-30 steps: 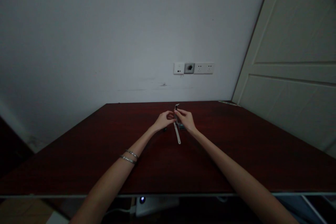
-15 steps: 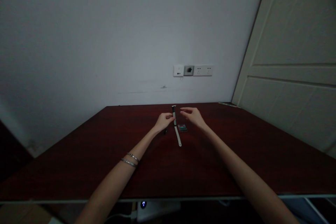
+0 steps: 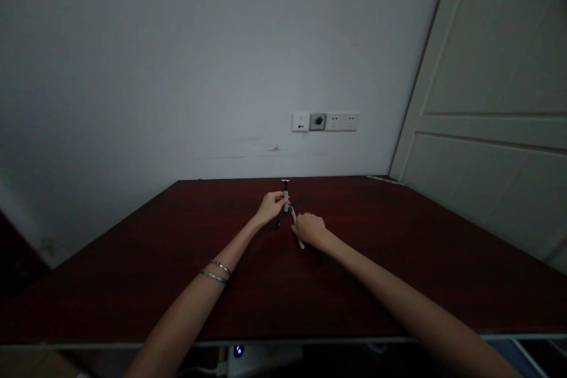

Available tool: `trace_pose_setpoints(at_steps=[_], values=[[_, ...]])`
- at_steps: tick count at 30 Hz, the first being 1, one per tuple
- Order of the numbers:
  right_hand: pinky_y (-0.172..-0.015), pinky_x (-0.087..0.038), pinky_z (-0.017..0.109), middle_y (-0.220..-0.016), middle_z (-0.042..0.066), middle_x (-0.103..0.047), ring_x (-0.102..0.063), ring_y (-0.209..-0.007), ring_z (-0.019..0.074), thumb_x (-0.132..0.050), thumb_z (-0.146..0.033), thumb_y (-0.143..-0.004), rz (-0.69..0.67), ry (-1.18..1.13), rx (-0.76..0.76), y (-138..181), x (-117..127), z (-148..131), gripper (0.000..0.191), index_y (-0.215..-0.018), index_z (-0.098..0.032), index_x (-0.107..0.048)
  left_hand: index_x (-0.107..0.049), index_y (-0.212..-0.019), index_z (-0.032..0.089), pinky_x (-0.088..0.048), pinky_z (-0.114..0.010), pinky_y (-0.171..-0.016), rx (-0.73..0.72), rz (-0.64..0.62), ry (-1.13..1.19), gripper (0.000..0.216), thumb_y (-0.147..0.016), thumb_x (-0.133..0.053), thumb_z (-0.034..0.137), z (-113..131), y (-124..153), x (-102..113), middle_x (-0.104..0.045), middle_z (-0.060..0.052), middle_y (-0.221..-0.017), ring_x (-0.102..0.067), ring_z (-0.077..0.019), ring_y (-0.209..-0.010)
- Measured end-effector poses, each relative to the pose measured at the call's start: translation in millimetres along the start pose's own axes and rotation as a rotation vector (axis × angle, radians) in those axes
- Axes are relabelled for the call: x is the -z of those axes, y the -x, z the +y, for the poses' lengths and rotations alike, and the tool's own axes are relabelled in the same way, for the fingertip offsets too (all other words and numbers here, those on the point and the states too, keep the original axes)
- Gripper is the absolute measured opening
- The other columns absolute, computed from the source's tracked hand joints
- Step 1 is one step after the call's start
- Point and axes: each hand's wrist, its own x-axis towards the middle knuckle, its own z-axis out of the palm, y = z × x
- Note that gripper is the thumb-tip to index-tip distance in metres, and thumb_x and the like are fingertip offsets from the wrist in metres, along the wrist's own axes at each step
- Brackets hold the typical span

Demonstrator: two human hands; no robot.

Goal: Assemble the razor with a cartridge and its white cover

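A razor-like tool (image 3: 286, 201) is gripped by the fingers of the left hand (image 3: 269, 208), head end uppermost in view. The pale strip (image 3: 293, 216) is positioned just right and nearer the viewer, long axis fore-and-aft over the bench (image 3: 248, 283), partly covered by the nearer right hand (image 3: 310, 229), whose finger closure cannot be determined.

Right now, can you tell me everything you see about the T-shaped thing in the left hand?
The T-shaped tool looks a bit like a razor: a slim, pale handle, a black neck, and a narrow, pale bar across the top. It could be plastic or metal; I can't tell. It points straight up in the picture, with the bar end toward the wall. The left hand pinches its handle over the dark red table.
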Motion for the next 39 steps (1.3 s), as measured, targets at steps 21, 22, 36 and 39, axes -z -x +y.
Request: trace_pose_setpoints(at_steps=[21, 22, 36, 39], values=[[-0.075, -0.042, 0.027, -0.09, 0.006, -0.061, -0.055, -0.079, 0.0158, -0.04, -0.026, -0.087, 0.49, -0.515, 0.357, -27, 33, 100, 0.04, -0.126, -0.02, -0.049, -0.058, -0.085, 0.014, -0.042, -0.022, -0.067, -0.24, -0.009, -0.516, 0.015, -0.079, -0.045, 0.016, -15, 8, 14, -0.064, -0.003, -0.077, -0.058, -0.0127, -0.07], [-0.074, -0.042, 0.026, -0.088, 0.005, -0.06, -0.054, -0.077, 0.0153, -0.039, -0.027, -0.088, 0.491, -0.483, 0.366, -24, 35, 94, 0.04, -0.127, -0.022, -0.048, -0.058, -0.086, 0.014, -0.042, -0.022, -0.067, -0.253, -0.019, -0.537, 0.015, -0.079, -0.045, 0.015, -14, 9, 14, -0.063, -0.003, -0.077, -0.057, -0.0126, -0.069], [-0.074, -0.035, 0.027, -0.088, 0.004, -0.056, -0.05, -0.082, 0.0158, -0.042, -0.024, -0.089, 0.509, -0.253, 0.382, -19, 37, 93, 0.039, -0.128, -0.031, -0.045, -0.055, -0.096, 0.014, -0.041, -0.022, -0.069, -0.335, -0.012, -0.621, 0.019, -0.08, -0.044, 0.012, -12, 16, 11, -0.062, -0.006, -0.083, -0.057, -0.0136, -0.072], [-0.076, -0.033, 0.028, -0.089, 0.004, -0.056, -0.05, -0.083, 0.0157, -0.041, -0.024, -0.09, 0.509, -0.241, 0.413, -19, 34, 89, 0.04, -0.129, -0.031, -0.043, -0.054, -0.098, 0.013, -0.041, -0.022, -0.07, -0.359, -0.037, -0.62, 0.021, -0.08, -0.043, 0.011, -10, 18, 10, -0.062, -0.007, -0.084, -0.057, -0.0133, -0.073]])
